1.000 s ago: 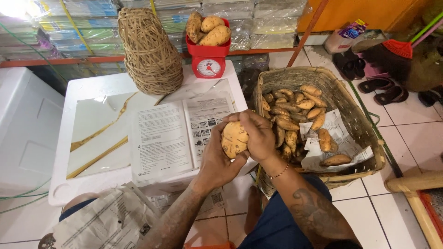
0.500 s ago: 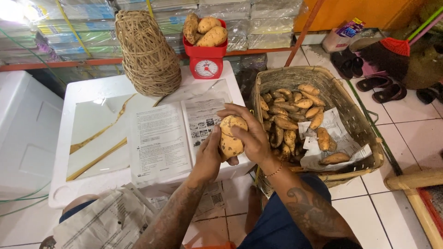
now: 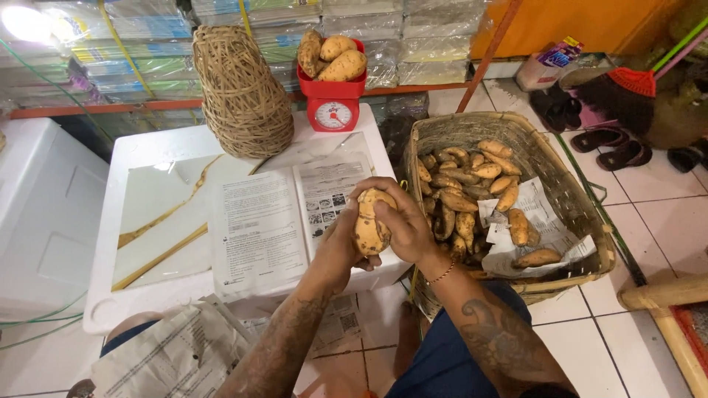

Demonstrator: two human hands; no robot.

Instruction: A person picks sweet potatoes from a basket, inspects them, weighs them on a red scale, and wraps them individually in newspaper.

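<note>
Both my hands hold one pale brown sweet potato [image 3: 368,225] upright over the front right corner of a white box lid [image 3: 140,221]. My left hand [image 3: 338,247] cups it from below and behind. My right hand [image 3: 402,221] wraps over its top and right side. An open sheet of printed paper [image 3: 273,221] lies on the lid just under my hands. To the right a woven basket [image 3: 582,214] holds several more sweet potatoes [image 3: 464,199] on paper.
A red kitchen scale [image 3: 332,99] at the lid's far edge carries three sweet potatoes [image 3: 330,55]. A cone of coiled twine [image 3: 240,96] stands left of it. Crumpled newspaper [image 3: 169,354] lies on my lap. Sandals [image 3: 616,147] and a broom [image 3: 634,81] sit on the tiled floor at right.
The sweet potato has been turned in my hands from lying flat to standing upright. My hands have shifted slightly forward over the paper.
</note>
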